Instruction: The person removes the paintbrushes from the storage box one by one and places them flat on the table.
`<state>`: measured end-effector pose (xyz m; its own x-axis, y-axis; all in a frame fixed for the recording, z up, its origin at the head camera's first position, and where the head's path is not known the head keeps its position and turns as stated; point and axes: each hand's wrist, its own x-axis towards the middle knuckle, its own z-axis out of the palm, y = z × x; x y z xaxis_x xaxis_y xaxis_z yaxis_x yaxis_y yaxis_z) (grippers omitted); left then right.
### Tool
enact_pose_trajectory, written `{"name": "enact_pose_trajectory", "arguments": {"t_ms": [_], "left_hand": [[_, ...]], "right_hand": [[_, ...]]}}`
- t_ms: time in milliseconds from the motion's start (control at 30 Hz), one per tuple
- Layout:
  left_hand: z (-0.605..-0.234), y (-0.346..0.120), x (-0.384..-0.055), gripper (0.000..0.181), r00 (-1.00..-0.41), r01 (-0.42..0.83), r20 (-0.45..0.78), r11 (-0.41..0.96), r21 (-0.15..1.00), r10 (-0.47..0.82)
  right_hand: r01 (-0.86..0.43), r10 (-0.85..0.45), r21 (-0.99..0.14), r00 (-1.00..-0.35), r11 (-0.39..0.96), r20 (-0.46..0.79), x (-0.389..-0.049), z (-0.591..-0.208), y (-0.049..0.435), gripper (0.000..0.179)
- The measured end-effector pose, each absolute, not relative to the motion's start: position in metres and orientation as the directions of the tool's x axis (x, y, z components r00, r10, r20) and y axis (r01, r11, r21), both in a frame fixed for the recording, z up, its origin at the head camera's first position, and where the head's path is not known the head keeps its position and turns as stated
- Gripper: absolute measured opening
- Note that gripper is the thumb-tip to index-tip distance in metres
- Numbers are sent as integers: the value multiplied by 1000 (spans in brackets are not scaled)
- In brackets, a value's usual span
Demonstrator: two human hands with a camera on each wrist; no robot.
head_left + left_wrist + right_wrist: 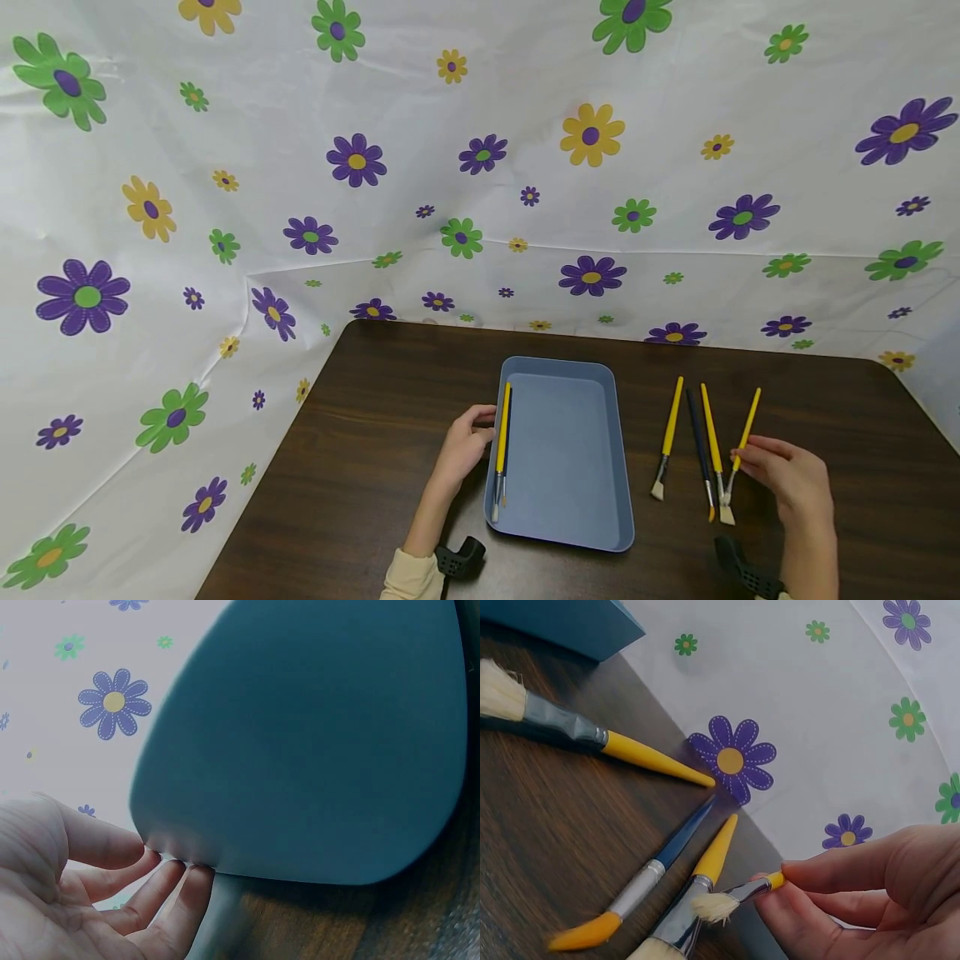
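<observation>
While my left fingers (187,907), loosely extended, touch the wall of the grey-blue tray (570,467), my right fingers (840,874) pinch a yellow-handled paintbrush (749,421) right of it; I judge this the picking-up step, calling next for a lift clear of the neighbouring paintbrush (711,429). My grip hides some handle; whether the bristles touch the worktop (375,433), I cannot tell

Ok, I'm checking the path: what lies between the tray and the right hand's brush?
The head view shows a yellow-handled brush, a blue-handled brush, then another yellow-handled brush.
</observation>
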<state>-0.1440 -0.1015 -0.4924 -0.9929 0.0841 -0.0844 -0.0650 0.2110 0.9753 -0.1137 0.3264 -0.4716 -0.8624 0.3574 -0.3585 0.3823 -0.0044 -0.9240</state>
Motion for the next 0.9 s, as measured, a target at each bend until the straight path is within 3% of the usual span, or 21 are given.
{"name": "enact_pose_trajectory", "arguments": {"t_ms": [167,400,900], "left_hand": [[-492,-102,-142,39,-992,-75,-92,194,978,83],[-492,-102,-142,40,-993,-73,-90,189,979,82],[-489,-99,-143,40,-992,-76,-96,226,971,77]], "right_hand": [[407,361,-913,-856,30,-370,-114,-472,328,25],[425,342,-901,-862,84,-374,-114,-473,328,39],[492,405,-831,-837,259,-369,-115,-476,326,37]]}}
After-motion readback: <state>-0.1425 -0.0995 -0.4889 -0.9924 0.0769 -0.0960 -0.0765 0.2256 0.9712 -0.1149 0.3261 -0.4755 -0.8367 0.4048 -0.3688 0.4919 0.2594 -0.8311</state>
